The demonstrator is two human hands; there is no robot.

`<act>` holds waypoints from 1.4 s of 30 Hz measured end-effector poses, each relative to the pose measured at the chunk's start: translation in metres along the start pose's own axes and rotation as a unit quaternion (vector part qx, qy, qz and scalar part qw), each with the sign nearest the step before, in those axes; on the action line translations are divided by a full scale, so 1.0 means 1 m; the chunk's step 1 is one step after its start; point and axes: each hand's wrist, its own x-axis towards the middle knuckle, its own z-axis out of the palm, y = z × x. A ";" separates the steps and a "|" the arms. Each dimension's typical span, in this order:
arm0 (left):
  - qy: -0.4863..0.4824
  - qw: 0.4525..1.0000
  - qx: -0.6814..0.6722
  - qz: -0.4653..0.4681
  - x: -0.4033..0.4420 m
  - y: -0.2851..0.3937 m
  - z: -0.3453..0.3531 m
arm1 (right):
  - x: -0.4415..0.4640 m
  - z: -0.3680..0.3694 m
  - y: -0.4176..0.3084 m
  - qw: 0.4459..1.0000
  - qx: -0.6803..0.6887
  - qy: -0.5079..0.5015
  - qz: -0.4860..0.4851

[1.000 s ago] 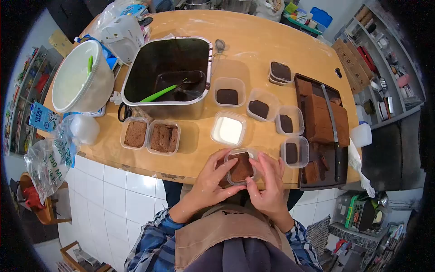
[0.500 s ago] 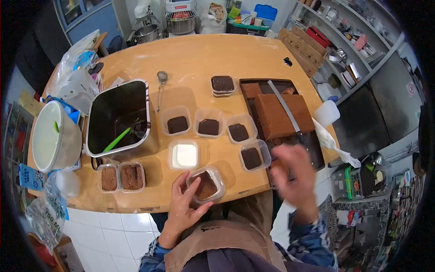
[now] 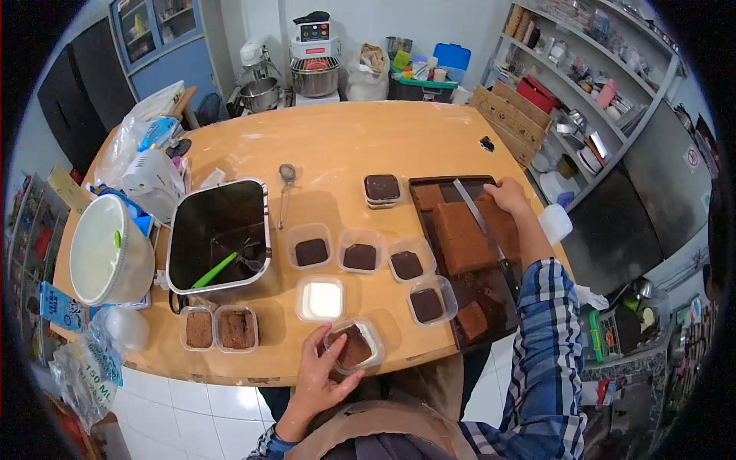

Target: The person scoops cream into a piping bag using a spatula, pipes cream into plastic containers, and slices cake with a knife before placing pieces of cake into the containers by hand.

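Note:
My left hand (image 3: pixel 320 377) grips the near side of a clear plastic cup (image 3: pixel 374 346) at the table's front edge, with fingers on the rim and the brown cake piece (image 3: pixel 353 349) inside; white cream shows beside the cake. My right hand (image 3: pixel 506 195) reaches to the far right corner of the dark tray (image 3: pixel 420 224), its fingertips at the back of the tray, near the brown cake slab (image 3: pixel 460 238). Whether they hold anything is too small to tell. A long knife (image 3: pixel 477 217) lies across the slab.
Between tray and black-lined tub (image 3: pixel 268 268) stand cups with dark bases (image 3: pixel 359 256), a cup of white cream (image 3: pixel 320 299) and a layered cup (image 3: pixel 382 190). Two cake-filled cups (image 3: pixel 236 328) sit front left, near a white bucket (image 3: pixel 146 268). A sieve (image 3: pixel 287 173) lies behind.
My right hand has left the cup and moved right and forward to the tray's far corner. My left hand stays on the cup. The view has tilted up and shifted right.

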 end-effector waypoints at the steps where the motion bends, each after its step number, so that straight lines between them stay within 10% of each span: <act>1: -0.005 1.000 -0.004 -0.003 0.000 0.000 0.000 | 0.001 0.003 -0.005 1.000 0.001 0.005 0.007; 12: -0.011 1.000 0.005 -0.015 0.004 0.003 -0.004 | 0.024 0.003 0.018 0.960 0.263 0.091 0.015; 19: 0.000 1.000 -0.008 -0.004 0.003 0.000 -0.001 | -0.035 -0.059 0.000 0.878 0.473 -0.074 0.027; 31: 0.008 1.000 0.016 -0.006 0.002 0.006 -0.001 | -0.098 -0.044 -0.019 0.861 0.427 -0.274 -0.037; 42: 0.010 1.000 -0.006 -0.019 -0.002 0.001 0.003 | -0.112 -0.034 -0.021 0.958 0.227 -0.144 -0.103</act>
